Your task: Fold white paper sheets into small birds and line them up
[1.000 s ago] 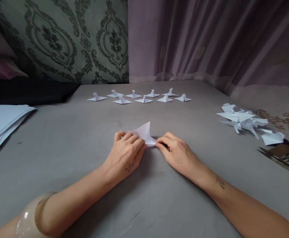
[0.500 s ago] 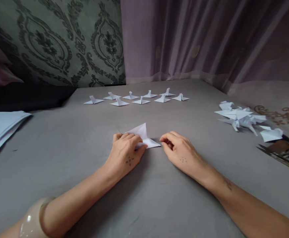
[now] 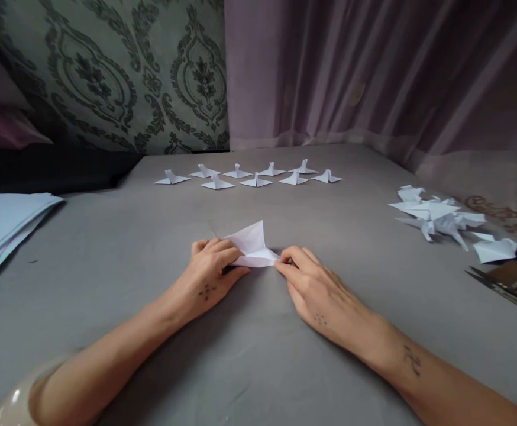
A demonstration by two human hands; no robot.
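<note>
A partly folded piece of white paper (image 3: 250, 244) lies on the grey cloth between my hands, one pointed flap standing up. My left hand (image 3: 214, 267) grips its left end, fingers over the far side and thumb along the near edge; that end is hidden under the fingers. At the right tip of the paper, my right hand (image 3: 308, 278) pinches the point between thumb and forefinger.
Several folded white paper pieces (image 3: 256, 181) stand in two rows at the back. A heap of folded paper shapes (image 3: 436, 214) lies to the right, with scissors (image 3: 502, 291) nearer me. At far left is a stack of white sheets (image 3: 14, 228).
My right hand has closed the small gap and now pinches the paper's right tip. My left hand has slid left along the paper, uncovering more of its middle. The view has shifted slightly.
</note>
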